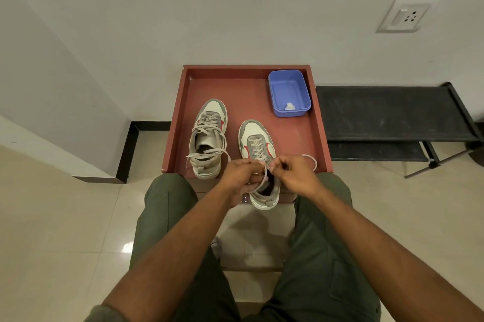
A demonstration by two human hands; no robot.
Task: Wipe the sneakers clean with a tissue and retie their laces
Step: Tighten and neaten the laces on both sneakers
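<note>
Two grey-and-white sneakers with red accents stand toes away from me on a red-brown table top [301,138]. The left sneaker [209,133] has loose, untied laces spilling over its sides. The right sneaker [258,146] sits at the near edge, its heel past the rim. My left hand [242,177] and my right hand [294,172] meet over its tongue, each pinching a strand of its lace [310,159], which loops out to the right. A crumpled tissue [289,106] lies in a blue plastic tub [288,92].
The table has a raised rim and stands against a white wall. A black low rack [392,114] stands to its right. A wall socket [403,16] is at upper right. My knees in green trousers flank the table's front; glossy tiled floor lies around.
</note>
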